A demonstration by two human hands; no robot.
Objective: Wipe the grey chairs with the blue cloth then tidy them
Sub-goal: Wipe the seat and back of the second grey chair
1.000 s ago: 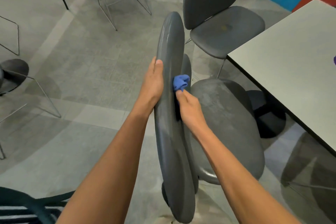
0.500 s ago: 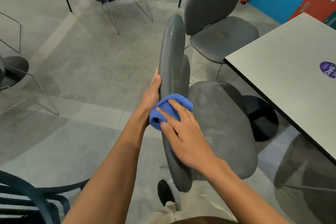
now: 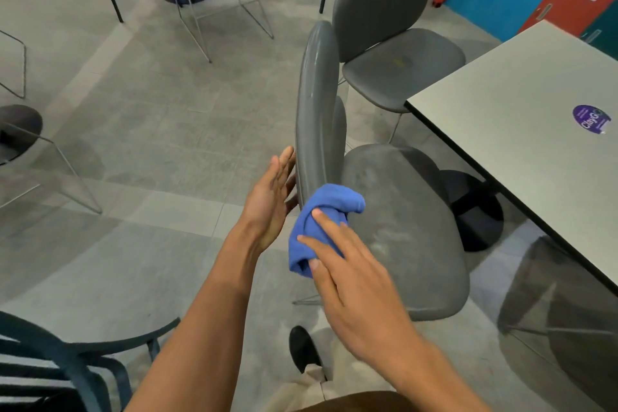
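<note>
The left hand (image 3: 272, 201) has let go of the glossy grey plastic chair back (image 3: 314, 104) and now hangs open beside it, while the right hand (image 3: 354, 274), fingers flat, presses the bunched blue cloth (image 3: 321, 221) lower on the rim. Wiping seems to continue downward. A purple round sticker (image 3: 590, 119) on the pale desk (image 3: 501, 117) reads "ClayGo".

1. One camera only, worn on the person's head, looking forward and steeply down.
2. It sits close above the grey chair (image 3: 317, 104), with the table (image 3: 521, 130) corner at right.
</note>
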